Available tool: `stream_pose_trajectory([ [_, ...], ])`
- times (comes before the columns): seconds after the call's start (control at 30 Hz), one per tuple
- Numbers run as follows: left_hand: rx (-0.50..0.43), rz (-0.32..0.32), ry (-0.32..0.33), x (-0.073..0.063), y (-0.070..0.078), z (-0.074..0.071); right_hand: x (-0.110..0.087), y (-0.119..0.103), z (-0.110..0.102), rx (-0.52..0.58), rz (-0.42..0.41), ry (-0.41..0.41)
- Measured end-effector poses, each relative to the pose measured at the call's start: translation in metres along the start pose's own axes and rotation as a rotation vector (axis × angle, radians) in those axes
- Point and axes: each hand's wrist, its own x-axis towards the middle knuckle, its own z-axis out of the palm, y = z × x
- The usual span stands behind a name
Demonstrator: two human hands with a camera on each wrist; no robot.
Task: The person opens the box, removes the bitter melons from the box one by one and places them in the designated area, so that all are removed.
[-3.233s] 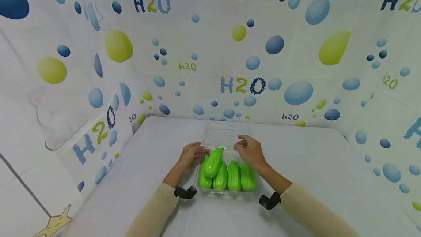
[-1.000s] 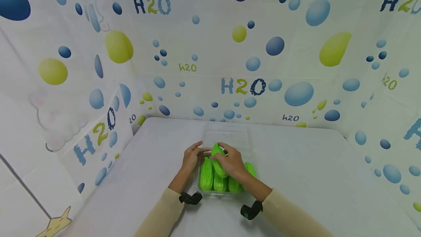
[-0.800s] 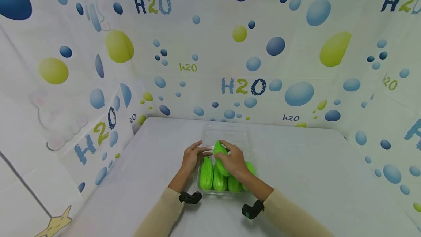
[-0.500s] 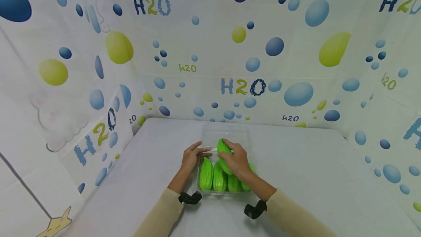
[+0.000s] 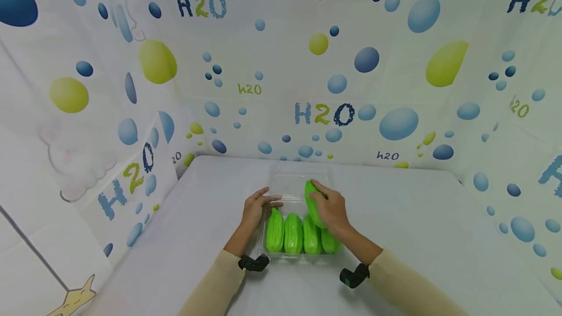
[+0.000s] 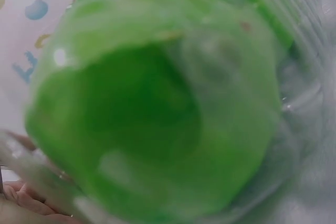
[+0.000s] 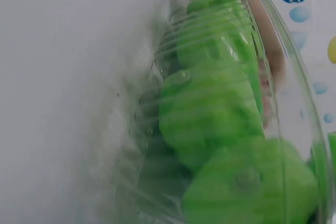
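Observation:
A clear plastic clamshell box (image 5: 291, 256) lies with its lid (image 5: 294, 182) folded back. Several bright green cucumbers (image 5: 293, 234) stand side by side inside it. My right hand (image 5: 334, 211) grips another cucumber (image 5: 311, 204) between thumb and fingers, tilted over the right part of the row. My left hand (image 5: 254, 208) rests at the box's left rim, fingers extended over its back left corner. Close up in the left wrist view, a cucumber end (image 6: 152, 114) fills most of the picture behind the plastic. In the right wrist view, cucumbers (image 7: 210, 108) show through the ribbed wall.
A white cloth-covered table (image 5: 404, 223) stretches out on both sides of the box. Behind it hangs a white backdrop (image 5: 281, 62) with blue and yellow-green dots and lettering. Both wrists carry dark cameras (image 5: 354, 276).
Earlier, a cucumber lay on top at the left and the right hand was empty. The right hand has since gripped it and carried it rightward. The left hand has stayed by the left rim.

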Motion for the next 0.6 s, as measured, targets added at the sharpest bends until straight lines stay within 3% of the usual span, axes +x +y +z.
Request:
stream_pose_trajectory([
  [0.37,0.004,-0.005,-0.002,-0.002,0.002,0.000,0.005,0.009,-0.022,0.029,0.030,0.106],
  [0.6,0.004,-0.009,0.007,-0.003,0.004,0.000,0.011,0.017,-0.037,-0.016,0.056,0.156],
])
